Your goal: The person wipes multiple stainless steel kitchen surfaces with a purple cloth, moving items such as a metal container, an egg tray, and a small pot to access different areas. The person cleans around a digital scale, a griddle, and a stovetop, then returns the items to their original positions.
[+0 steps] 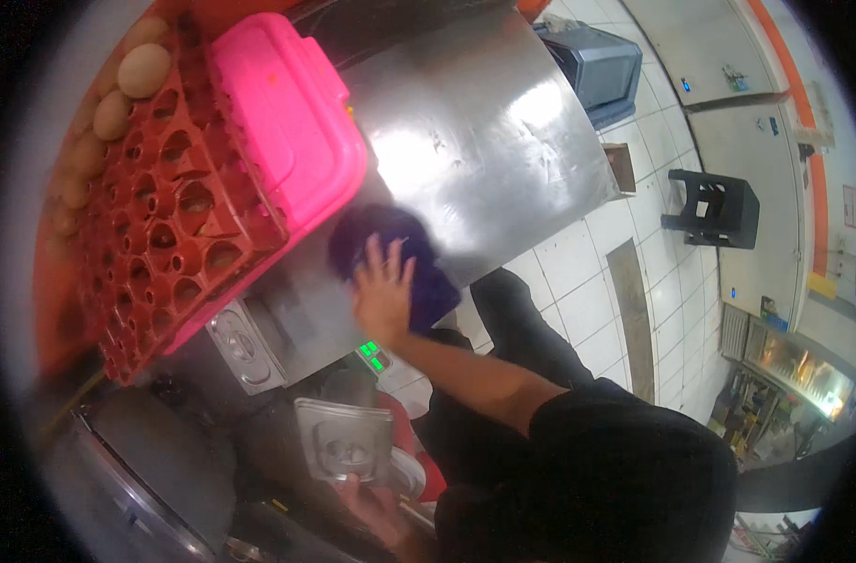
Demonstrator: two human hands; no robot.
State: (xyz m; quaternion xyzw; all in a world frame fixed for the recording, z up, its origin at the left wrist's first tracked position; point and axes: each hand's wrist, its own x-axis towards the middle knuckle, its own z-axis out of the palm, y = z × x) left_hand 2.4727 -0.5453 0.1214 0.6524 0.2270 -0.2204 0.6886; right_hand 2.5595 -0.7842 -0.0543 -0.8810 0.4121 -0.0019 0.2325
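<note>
My right hand (384, 288) rests on a bunched dark blue cloth (431, 292), its fingers spread over it. The cloth lies on a stainless steel worktop (484, 141), near the edge closest to me. My left hand (378, 510) grips the lower edge of a steel food-pan lid (347, 438) with a recessed handle. That lid is tilted and lifted. A second steel lid (245, 346) lies beside the worktop. Between my arms, part of a scale (373, 354) shows lit green digits.
A bright pink plastic box (294, 119) stands on the worktop's far side. Against it leans a red egg tray (164, 225) with several eggs (144, 70). A large metal pot (146, 485) is at lower left. On the tiled floor stands a black crate (716, 207).
</note>
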